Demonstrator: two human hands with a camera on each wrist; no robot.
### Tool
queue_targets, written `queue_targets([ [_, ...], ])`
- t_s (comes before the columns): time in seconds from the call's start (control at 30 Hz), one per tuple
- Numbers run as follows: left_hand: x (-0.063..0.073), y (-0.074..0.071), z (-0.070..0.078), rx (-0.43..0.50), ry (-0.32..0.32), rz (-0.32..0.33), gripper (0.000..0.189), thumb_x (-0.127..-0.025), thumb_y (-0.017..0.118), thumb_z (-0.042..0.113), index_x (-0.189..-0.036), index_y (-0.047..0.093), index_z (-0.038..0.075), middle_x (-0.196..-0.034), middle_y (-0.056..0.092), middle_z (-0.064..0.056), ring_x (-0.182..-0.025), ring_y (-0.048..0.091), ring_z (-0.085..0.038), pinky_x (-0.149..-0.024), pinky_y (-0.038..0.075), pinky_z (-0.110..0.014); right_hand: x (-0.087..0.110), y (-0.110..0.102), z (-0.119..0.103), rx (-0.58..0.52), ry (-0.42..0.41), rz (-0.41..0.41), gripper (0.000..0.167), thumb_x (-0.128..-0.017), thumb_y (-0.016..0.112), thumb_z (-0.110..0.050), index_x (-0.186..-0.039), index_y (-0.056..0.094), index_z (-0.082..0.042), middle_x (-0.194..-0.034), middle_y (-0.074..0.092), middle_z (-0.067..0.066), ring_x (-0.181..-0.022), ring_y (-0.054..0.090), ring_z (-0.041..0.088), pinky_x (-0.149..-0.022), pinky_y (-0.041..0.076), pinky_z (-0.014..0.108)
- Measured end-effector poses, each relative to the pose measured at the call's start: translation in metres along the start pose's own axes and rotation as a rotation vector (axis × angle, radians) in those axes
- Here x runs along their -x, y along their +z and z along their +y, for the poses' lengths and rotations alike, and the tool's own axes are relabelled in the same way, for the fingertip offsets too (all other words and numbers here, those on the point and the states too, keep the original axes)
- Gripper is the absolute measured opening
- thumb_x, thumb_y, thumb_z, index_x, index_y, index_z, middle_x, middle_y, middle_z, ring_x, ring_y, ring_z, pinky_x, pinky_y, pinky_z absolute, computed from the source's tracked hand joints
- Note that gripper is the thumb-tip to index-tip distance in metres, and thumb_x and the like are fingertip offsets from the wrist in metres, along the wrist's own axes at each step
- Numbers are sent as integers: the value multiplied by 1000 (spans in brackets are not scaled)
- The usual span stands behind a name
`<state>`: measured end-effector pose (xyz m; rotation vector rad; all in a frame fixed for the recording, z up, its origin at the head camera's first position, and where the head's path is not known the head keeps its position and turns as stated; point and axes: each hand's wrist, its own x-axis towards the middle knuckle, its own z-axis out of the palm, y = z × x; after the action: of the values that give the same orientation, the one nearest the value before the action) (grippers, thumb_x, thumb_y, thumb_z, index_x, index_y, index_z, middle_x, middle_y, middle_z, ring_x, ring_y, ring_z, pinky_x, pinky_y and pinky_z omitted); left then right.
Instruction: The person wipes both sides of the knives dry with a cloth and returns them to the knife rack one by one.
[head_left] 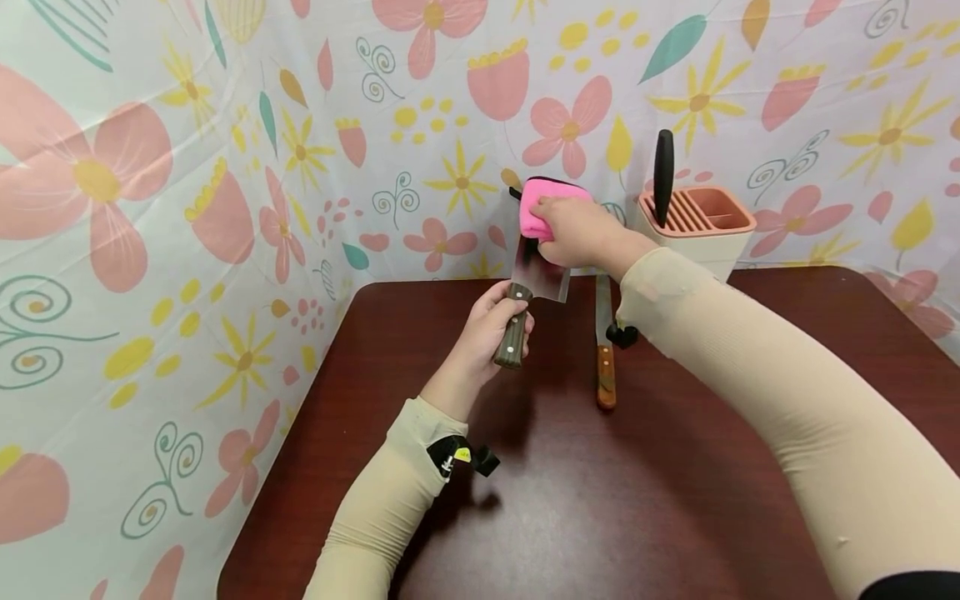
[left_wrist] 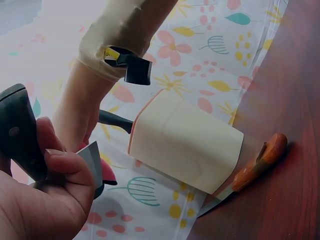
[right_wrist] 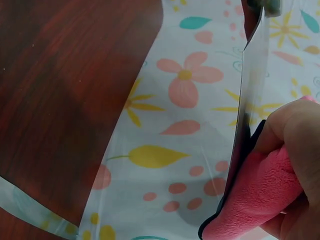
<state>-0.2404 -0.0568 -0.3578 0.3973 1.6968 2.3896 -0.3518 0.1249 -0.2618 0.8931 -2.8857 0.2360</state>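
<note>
My left hand (head_left: 487, 329) grips the dark wooden handle of a cleaver (head_left: 551, 282), its wide blade tilted up and away toward the wall. A pink cloth (head_left: 551, 204) with a dark edge is held in my right hand (head_left: 577, 229), against the upper part of the blade. In the right wrist view the cloth (right_wrist: 260, 192) lies along the blade (right_wrist: 254, 75), and the fingers of that hand curl over it. Part of the blade is hidden behind the cloth. The left wrist view shows the left hand (left_wrist: 55, 195) curled round the handle (left_wrist: 22, 132).
A knife with an orange-brown wooden handle (head_left: 606, 379) lies on the dark red table (head_left: 600, 500), right of the cleaver. Behind it stands a white knife block (head_left: 701, 250) with an orange slotted top, a black-handled knife (head_left: 663, 177) in it. Flower-patterned cloth (head_left: 247, 208) covers the walls.
</note>
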Motion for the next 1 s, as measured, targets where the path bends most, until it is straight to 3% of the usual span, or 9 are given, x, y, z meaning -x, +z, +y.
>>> queue_targets([
  [0.53, -3, -4, -2, 6, -14, 33, 19, -101, 48, 12, -119, 52, 11, -69, 56, 0, -54, 52, -9, -44, 48, -22, 14, 10, -13, -8, -63, 12, 66, -89, 62, -21, -150, 49, 0, -154, 52, 19, -136, 56, 34, -118, 42, 52],
  [1.0, -4, -5, -2, 11, -15, 66, 26, -100, 47, 9, -126, 50, 7, -68, 56, 0, -55, 52, -8, -44, 47, -23, 31, 14, -24, -4, -144, 10, 65, -85, 61, -17, -148, 52, -2, -155, 51, 19, -144, 50, 34, -118, 42, 51],
])
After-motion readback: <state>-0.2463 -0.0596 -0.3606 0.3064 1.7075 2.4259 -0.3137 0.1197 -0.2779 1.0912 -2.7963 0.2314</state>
